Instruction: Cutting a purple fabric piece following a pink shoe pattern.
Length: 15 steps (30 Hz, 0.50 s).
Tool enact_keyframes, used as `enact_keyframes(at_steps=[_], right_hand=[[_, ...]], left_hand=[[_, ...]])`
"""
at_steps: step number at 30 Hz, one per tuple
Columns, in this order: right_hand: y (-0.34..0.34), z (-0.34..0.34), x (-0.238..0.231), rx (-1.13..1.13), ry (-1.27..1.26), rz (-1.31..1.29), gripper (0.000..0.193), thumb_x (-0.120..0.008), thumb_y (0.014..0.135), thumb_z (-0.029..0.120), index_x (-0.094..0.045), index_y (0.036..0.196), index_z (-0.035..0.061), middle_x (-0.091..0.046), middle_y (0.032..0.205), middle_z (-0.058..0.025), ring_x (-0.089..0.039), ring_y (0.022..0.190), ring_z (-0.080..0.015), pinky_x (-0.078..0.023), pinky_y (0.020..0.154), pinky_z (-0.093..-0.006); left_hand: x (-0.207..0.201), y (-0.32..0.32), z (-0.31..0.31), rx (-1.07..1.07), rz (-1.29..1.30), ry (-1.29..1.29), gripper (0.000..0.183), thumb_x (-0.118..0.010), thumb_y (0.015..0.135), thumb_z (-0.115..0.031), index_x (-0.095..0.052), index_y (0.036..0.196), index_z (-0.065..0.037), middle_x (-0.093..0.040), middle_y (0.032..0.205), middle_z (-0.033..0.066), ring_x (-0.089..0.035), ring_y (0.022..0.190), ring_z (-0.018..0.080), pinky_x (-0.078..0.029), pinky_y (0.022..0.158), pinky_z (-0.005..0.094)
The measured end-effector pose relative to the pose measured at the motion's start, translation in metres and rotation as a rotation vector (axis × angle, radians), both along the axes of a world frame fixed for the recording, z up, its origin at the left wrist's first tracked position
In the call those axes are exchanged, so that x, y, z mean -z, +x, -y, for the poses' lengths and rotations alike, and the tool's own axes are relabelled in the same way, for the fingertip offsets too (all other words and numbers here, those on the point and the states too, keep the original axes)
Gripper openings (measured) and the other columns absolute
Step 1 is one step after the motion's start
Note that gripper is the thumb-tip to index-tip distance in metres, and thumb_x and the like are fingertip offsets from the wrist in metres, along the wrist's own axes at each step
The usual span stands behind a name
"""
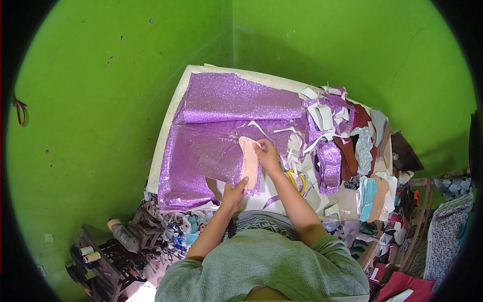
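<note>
A pale pink sole-shaped pattern piece (249, 165) with a marked edge lies over purple glitter fabric (216, 151) near the middle of the table. My left hand (233, 196) pinches its near end, the thumb on top. At the far end, my right hand (267, 155) grips its right edge between thumb and fingers. A bit of the glitter fabric shows at the pattern piece's near edge; whether my fingers also hold it I cannot tell. Just right of my right forearm are scissors with yellow handles (297, 182), their blades partly hidden among scraps.
A folded stretch of purple fabric (241, 95) covers the table's far side. White and purple offcuts (322, 118) pile up at the right, beside stacked cut pieces in turquoise (370, 196), tan and brown. Scraps (176, 226) litter the floor at left, near a dark wooden stand (103, 261) with thread spools.
</note>
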State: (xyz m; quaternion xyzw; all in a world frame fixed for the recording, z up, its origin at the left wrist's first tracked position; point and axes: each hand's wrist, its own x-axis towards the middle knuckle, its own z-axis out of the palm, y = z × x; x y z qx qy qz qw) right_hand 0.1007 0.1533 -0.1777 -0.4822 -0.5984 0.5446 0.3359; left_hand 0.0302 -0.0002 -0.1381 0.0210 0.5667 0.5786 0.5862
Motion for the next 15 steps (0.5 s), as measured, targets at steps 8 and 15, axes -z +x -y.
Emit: enact_keyframes(at_steps=[8, 15], right_hand=[[-0.008, 0.008, -0.036, 0.06, -0.264, -0.34, 0.028, -0.057, 0.076, -0.002, -0.047, 0.101, 0.0063, -0.056, 0.086, -0.009, -0.055, 0.072, -0.0121, -0.043, 0.059, -0.0213], [-0.003, 0.003, -0.034, -0.004, -0.238, -0.348, 0.032, -0.057, 0.077, -0.001, -0.05, 0.108, 0.0063, -0.056, 0.085, -0.0079, -0.055, 0.073, -0.0113, -0.044, 0.058, -0.0208]], left_hand=[[0.008, -0.002, 0.006, -0.073, 0.049, 0.005, 0.027, -0.065, 0.076, -0.01, -0.047, 0.092, 0.002, -0.056, 0.088, 0.0088, -0.056, 0.076, 0.0158, -0.045, 0.06, 0.0289], [0.009, -0.002, 0.006, -0.078, 0.153, 0.092, 0.021, -0.062, 0.077, -0.009, -0.053, 0.091, 0.005, -0.058, 0.088, 0.0098, -0.058, 0.074, 0.0162, -0.049, 0.063, 0.0277]])
